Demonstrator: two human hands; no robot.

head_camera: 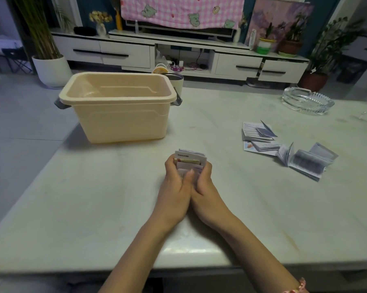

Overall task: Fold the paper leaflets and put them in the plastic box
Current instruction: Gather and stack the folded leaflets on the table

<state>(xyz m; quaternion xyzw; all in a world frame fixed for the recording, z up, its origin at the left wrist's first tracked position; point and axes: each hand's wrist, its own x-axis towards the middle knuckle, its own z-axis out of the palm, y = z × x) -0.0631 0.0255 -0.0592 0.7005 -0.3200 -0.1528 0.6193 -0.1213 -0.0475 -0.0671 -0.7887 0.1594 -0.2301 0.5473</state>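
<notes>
A small stack of folded leaflets point(189, 159) stands on the pale table point(114, 197) near the middle. My left hand point(175, 185) grips its left side with the thumb across the front. My right hand point(205, 187) grips its right side, and the two hands touch each other. The beige plastic box point(119, 121) stands open at the back left of the table, apart from the hands, and what shows of its inside holds nothing. More leaflets point(260, 137) lie loose at the right, some folded, and a thick booklet point(305, 161) lies partly fanned open.
A glass ashtray point(307, 100) sits at the table's back right. A metal cup point(176, 81) stands just behind the box. Beyond the table are a white TV cabinet point(125, 51) and potted plants point(49, 68).
</notes>
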